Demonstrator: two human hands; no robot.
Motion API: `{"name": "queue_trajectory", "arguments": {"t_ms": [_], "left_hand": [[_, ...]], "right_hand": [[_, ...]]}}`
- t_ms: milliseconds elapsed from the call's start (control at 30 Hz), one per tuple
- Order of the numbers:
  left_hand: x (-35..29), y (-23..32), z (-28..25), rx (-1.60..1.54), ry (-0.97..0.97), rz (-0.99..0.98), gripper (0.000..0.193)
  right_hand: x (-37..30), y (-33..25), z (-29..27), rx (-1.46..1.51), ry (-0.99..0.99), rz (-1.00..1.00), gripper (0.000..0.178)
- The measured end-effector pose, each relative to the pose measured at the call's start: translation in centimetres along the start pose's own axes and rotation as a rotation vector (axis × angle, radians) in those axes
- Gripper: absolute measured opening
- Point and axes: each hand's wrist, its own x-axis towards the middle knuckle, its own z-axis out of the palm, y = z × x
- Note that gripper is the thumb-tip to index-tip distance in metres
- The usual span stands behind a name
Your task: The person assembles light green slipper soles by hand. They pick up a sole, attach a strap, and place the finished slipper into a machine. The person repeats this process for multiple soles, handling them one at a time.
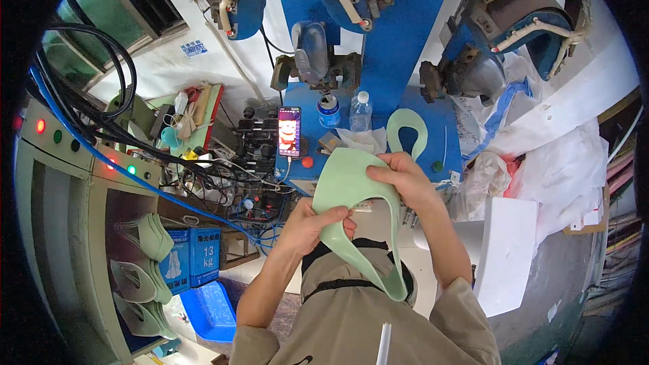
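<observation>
A pale green shoe upper (345, 172) with a curved opening is held up in front of my body, its lower loop hanging toward my lap. My left hand (316, 224) pinches its left edge, with the thumb on the face and the fingers partly behind. My right hand (404, 177) grips the upper right edge, also thumb on top. Beyond my hands, a second green upper (419, 126) lies on the blue machine table (441, 155). Above that table, a grey heel-shaped mould (311, 51) stands at the centre and another grey mould (478, 80) at the right.
On the table are a lit phone (289, 132), a blue can (329, 113) and a clear bottle (361, 116). Stacked green uppers (152, 238) sit in the left cabinet (96, 196). Black hoses (101, 118) cross the left side. A blue basin (208, 314) and white block (506, 257) flank me.
</observation>
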Motion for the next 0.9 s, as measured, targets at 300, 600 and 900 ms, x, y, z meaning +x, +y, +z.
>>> {"name": "queue_trajectory", "arguments": {"t_ms": [300, 600, 900], "left_hand": [[-0.1, -3.0, -0.5, 0.459, 0.229, 0.352, 0.017], [-0.4, -6.5, 1.2, 0.563, 0.455, 0.526, 0.015], [-0.6, -7.5, 1.3, 0.563, 0.497, 0.418, 0.012]], "right_hand": [[-3.0, 3.9, 4.5, -0.117, 0.280, -0.215, 0.024], [-1.7, 7.2, 7.0, 0.749, 0.197, 0.019, 0.025], [-1.5, 9.1, 7.5, 0.868, 0.286, -0.072, 0.019]]}}
